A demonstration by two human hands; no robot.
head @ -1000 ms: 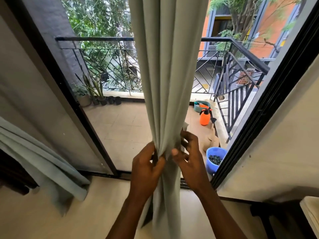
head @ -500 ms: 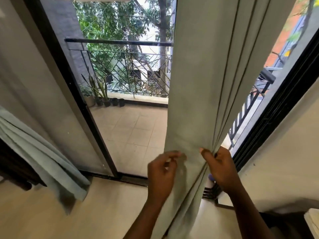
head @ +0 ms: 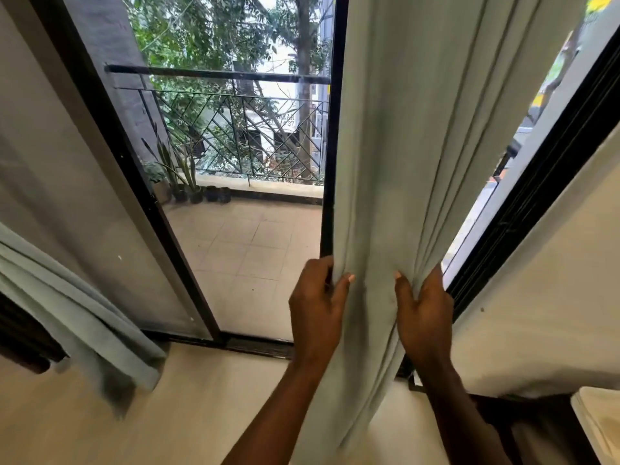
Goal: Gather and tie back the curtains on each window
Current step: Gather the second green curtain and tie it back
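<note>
A pale grey-green curtain [head: 419, 146] hangs in front of the right half of the glass balcony door. My left hand [head: 317, 305] grips its left edge, thumb in front and fingers behind the cloth. My right hand [head: 424, 313] grips a bunch of folds on its right side, near the black door frame [head: 523, 209]. The cloth between my hands is spread flat. A second curtain [head: 67, 303] of the same colour hangs slanted at the lower left, drawn back toward the left edge; what holds it is out of sight.
Beyond the glass lies a tiled balcony [head: 248, 243] with a black railing [head: 214, 73] and potted plants [head: 188, 186]. A vertical black door bar [head: 330, 162] runs just left of the curtain. A white object [head: 600, 424] sits at the lower right corner.
The curtain has shifted from the middle of the doorway to the right side. My hands, close together on a tight bunch a second ago, now hold it apart with the cloth spread between them.
</note>
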